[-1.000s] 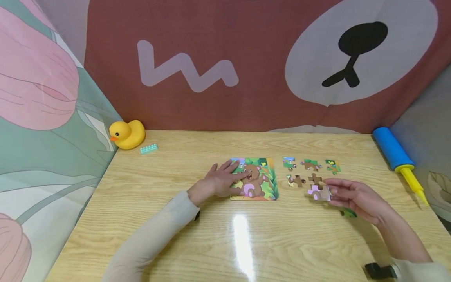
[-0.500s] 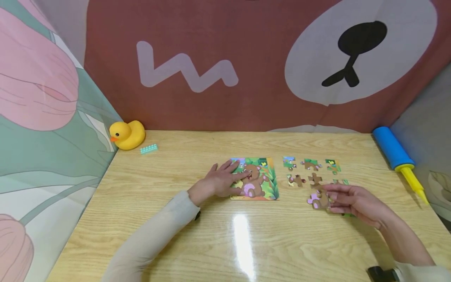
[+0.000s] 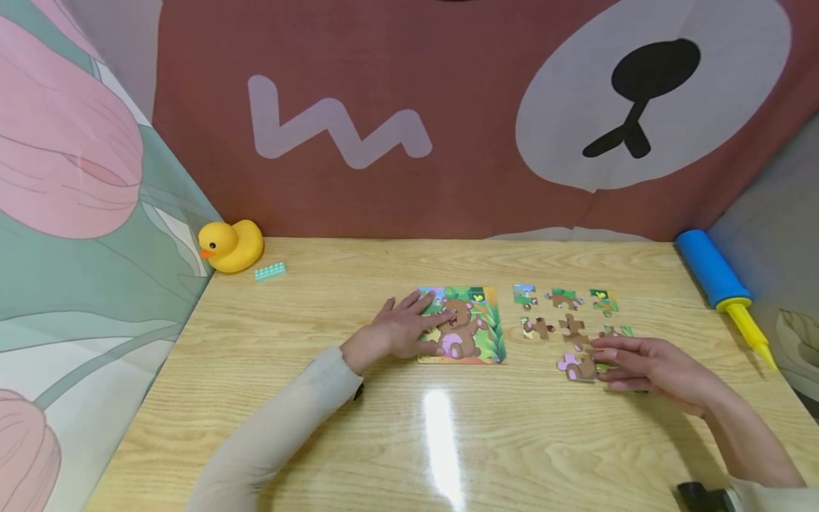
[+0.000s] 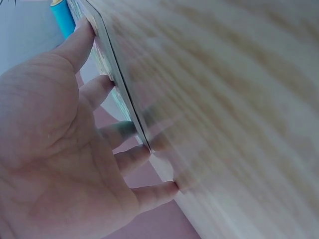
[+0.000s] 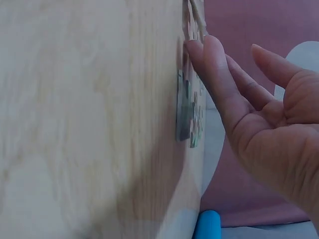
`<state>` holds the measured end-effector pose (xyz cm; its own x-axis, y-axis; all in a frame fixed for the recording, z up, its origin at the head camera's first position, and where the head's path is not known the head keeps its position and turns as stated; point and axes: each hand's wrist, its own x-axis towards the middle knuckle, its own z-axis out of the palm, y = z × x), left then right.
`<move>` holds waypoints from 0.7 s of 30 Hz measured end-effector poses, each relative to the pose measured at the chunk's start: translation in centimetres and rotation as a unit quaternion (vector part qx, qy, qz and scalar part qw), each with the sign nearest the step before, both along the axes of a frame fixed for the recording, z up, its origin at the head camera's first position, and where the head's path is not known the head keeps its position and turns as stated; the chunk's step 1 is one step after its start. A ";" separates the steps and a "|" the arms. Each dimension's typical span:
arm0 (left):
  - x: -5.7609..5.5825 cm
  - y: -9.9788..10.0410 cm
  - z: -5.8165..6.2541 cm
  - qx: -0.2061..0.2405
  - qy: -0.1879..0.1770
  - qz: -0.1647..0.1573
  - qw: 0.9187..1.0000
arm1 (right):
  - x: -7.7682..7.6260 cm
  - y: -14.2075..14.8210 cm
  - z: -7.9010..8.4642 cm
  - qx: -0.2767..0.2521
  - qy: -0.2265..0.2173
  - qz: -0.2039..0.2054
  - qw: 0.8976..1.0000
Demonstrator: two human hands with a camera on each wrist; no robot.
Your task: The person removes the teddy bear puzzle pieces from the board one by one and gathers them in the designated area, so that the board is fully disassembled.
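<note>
My left hand (image 3: 399, 331) lies with spread fingers on the left side of a square bear picture board (image 3: 491, 334). The left wrist view has several fingertips (image 4: 105, 82) along the edge of that board. Over on the right, my right hand (image 3: 662, 373) has loosely extended fingers at the right edge of a purple-and-brown jigsaw piece (image 3: 579, 368). This piece sits just below a brown jigsaw piece (image 3: 574, 327). A green jigsaw piece (image 3: 619, 331) and another under the hand are partly hidden by the fingers.
Several more jigsaw pieces, such as a blue-and-green piece (image 3: 525, 294), lie in rows behind. A yellow rubber duck (image 3: 235, 245) and a turquoise toy brick (image 3: 270, 271) are at the back left. At the right edge lies a blue-and-yellow pump (image 3: 713, 267).
My right hand has brought the purple-and-brown piece toward me and set it below the brown piece, then drawn its fingers slightly right. The left hand has stayed put.
</note>
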<state>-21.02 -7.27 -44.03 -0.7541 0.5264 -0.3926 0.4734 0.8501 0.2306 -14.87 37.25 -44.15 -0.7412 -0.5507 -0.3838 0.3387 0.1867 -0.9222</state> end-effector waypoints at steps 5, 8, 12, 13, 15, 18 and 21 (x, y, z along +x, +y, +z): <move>0.0 -0.1 -0.1 -0.003 0.002 -0.001 1.000 | 0.1 0.6 0.1 -0.026 -0.002 0.012 1.000; 0.0 0.0 -0.1 -0.001 0.001 -0.001 1.000 | 0.3 0.9 0.2 -0.022 0.003 0.008 1.000; 0.0 0.0 0.0 0.000 0.003 -0.001 1.000 | 0.4 1.1 0.7 0.016 0.031 -0.011 0.999; 0.0 0.0 0.0 -0.001 0.003 0.000 1.000 | 0.4 1.0 0.8 0.029 0.038 -0.016 0.999; 0.0 0.0 0.1 -0.001 0.003 0.001 1.000 | 0.3 0.9 1.1 0.051 0.049 -0.024 0.997; 0.0 -0.1 0.1 0.001 0.001 0.002 1.000 | 0.0 0.1 1.5 0.077 0.058 -0.035 0.995; 0.1 -0.2 0.2 0.003 0.001 0.004 1.000 | -0.4 -1.2 1.8 0.090 0.070 -0.044 0.992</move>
<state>-20.94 -7.47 -43.87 -0.7586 0.5231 -0.3885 0.4675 0.8523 0.2346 -15.24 36.02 -42.39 -0.8367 -0.4127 -0.3599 0.2322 0.3278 -0.9158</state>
